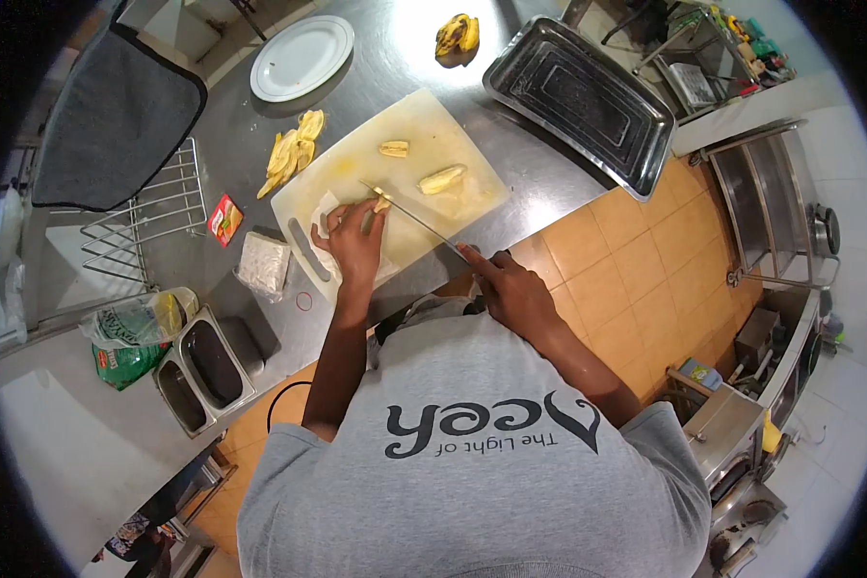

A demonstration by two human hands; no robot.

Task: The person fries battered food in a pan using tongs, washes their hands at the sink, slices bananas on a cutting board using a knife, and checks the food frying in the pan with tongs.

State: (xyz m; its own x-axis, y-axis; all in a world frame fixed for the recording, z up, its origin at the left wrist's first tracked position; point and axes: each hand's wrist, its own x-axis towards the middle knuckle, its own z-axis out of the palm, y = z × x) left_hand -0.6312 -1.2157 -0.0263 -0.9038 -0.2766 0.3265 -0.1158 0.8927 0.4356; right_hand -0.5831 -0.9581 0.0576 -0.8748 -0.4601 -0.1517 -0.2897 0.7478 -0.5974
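Banana under the knife, two hands on a steel table

Left hand (355, 247): thumb and forefinger pinching a small cut piece (382, 205), the other fingers bent and apart.
Right hand (518, 292): fingers wrapped round the handle of one knife (414, 218), forefinger laid forward along it; blade slanting away to the left, against the piece at the left fingertips.
Cutting board (424, 114), pale: beneath the left fingers and the blade, its slotted grip to the left of the left wrist.
White sheet (325, 208), partly hidden: under the left hand, on the board.
Short banana length (393, 148): just beyond the left fingertips.
Longer banana length (442, 180): right of the left fingertips, beyond the right fingers.
Peels (294, 154): beyond the left fingers and to their left, beside the board.
White plate (302, 58): farther beyond the peels.
Unpeeled bananas (457, 37), dark-spotted: well beyond both hands.
Dark tray (583, 101), rectangular: beyond the right fingers and to their right.
Wrapped white block (263, 265): left of the left hand.
Red packet (224, 220): farther left, near the block.
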